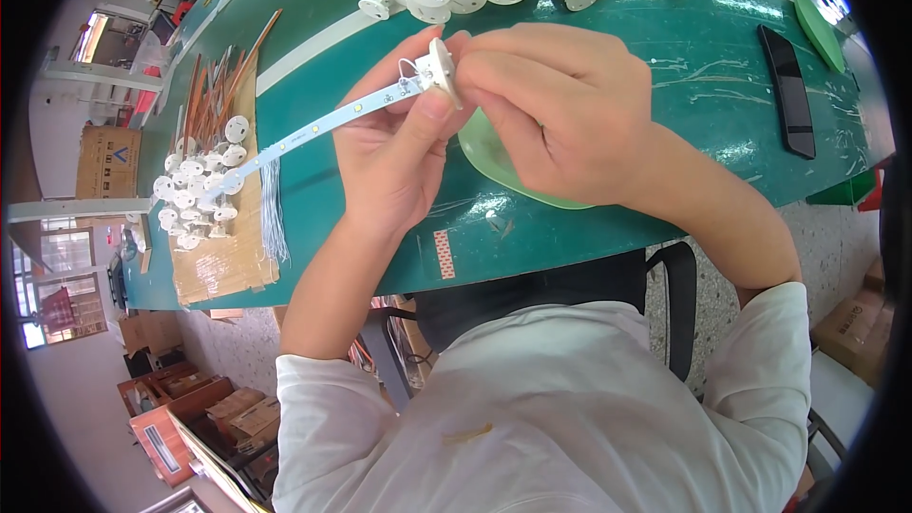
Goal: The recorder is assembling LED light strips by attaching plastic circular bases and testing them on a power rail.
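While pinching the white disc (440, 66) and adjoining end of the LED strip (332, 121) in the left hand (391, 147), at twelve o'clock, held the right hand (570, 104), fingertips bunched, at the disc's three-o'clock side; could not tell whether gripping anything. Called for steady left support, light fingertip force and no snagging of the wire (403, 63) at nine o'clock.

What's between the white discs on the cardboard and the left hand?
Head view: the cardboard's edge, a pale wire bundle, green tabletop, and the pale-blue strip stretching above.
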The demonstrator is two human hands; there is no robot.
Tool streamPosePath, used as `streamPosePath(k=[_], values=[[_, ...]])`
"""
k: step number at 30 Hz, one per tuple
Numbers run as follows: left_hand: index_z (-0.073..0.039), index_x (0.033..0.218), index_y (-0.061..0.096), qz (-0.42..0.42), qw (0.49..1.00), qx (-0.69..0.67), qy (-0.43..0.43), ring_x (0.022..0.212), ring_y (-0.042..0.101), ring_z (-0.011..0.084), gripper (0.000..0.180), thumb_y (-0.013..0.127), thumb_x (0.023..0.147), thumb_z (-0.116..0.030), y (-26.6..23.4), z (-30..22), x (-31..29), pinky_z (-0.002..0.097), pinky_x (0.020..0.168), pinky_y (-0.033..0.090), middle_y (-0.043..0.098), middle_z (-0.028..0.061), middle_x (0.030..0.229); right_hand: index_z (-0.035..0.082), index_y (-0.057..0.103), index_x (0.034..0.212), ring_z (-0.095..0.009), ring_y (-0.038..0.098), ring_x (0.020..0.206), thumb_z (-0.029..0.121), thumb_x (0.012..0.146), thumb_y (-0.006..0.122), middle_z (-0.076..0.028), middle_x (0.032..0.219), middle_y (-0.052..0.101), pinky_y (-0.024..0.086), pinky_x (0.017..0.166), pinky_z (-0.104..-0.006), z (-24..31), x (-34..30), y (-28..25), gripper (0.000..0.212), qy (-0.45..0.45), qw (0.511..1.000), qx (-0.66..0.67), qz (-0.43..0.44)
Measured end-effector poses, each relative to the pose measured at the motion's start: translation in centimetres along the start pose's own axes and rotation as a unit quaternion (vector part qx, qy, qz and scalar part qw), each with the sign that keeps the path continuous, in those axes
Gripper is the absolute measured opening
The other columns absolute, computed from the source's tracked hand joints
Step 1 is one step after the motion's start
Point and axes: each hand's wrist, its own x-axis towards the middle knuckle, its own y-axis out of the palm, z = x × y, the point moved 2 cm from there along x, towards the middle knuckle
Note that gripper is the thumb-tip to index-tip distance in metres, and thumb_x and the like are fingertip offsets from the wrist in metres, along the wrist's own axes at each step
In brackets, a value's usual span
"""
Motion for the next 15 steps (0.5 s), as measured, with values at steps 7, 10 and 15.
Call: streamPosePath(k=[7,10,15], values=[[0.004,0.119,0.061,-0.039,0.971,0.232,-0.048,0.092,0.067,0.0137,0.037,0.072,0.085,-0.006,-1.0,-2.5,2.2,0.025,0.079,0.053,0.069,0.0117,0.105,0.0,0.067,0.09,-0.029,0.068,0.079,-0.002,0.074,0.072,-0.014,0.093,0.069,0.055,0.069,-0.0328,0.0,0.0,0.5,0.017,0.012,0.999,-0.035,-0.005],[0.004,0.113,0.065,-0.084,0.892,0.442,-0.045,0.077,0.065,0.0117,0.033,0.069,0.089,-0.019,-5.2,-9.5,3.5,0.0245,0.068,0.051,0.069,0.0072,0.083,0.0,0.067,0.092,-0.03,0.066,0.087,-0.001,0.074,0.073,-0.014,0.1,0.068,0.054,0.075,-0.0347,0.0,0.2,-0.1,0.02,0.056,0.997,-0.023,0.047],[-0.001,0.075,0.065,-0.257,0.613,0.742,-0.085,0.055,0.043,0.006,0.034,0.057,0.092,-0.029,-19.4,-27.1,1.8,0.0256,0.051,0.031,0.054,-0.0011,0.059,0.0,0.066,0.09,-0.03,0.064,0.085,-0.001,0.072,0.074,-0.013,0.096,0.067,0.052,0.072,-0.0366,0.3,0.0,0.4,0.02,0.04,0.995,0.006,0.09]])
